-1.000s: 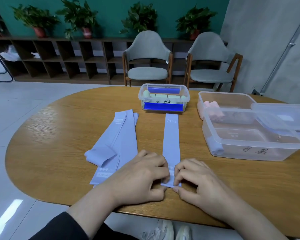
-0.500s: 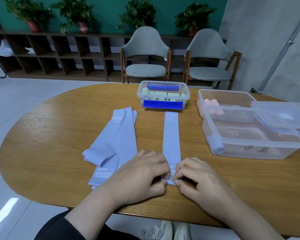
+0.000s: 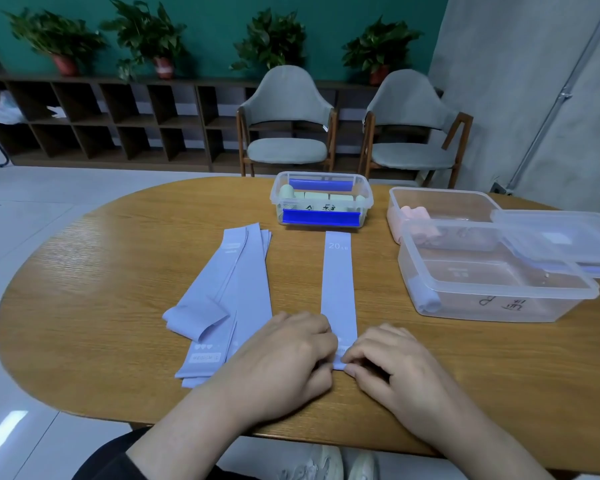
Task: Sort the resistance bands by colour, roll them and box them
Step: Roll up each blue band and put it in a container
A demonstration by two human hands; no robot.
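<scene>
We have a single lilac resistance band (image 3: 338, 285) marked "20 LB" laid flat and straight on the wooden table (image 3: 84, 306), its far end just short of the small clear box with blue clips (image 3: 321, 199). Our left hand (image 3: 284, 358) and right hand (image 3: 392, 362) both pinch its near end between curled fingertips, starting the roll.

The main risk we see is a crooked start. If one hand turns faster than the other, the roll will cone out to one side and we will have to undo it. A loose first turn is the other hazard: this material looks springy, so it may uncoil once let go. How tight the first fold is, we cannot tell, as the fingers hide it.

The pile of lilac bands (image 3: 229, 299) lies just beside the left hand, with one end folded over. That wrist could drag the pile askew as the roll travels forward.

To the right, the large clear tub (image 3: 492, 289) already holds one lilac roll (image 3: 426, 296) against its left wall. A pink roll (image 3: 418, 216) sits in the tub behind (image 3: 440, 202), so dropping our roll there would spoil the sort.
</scene>
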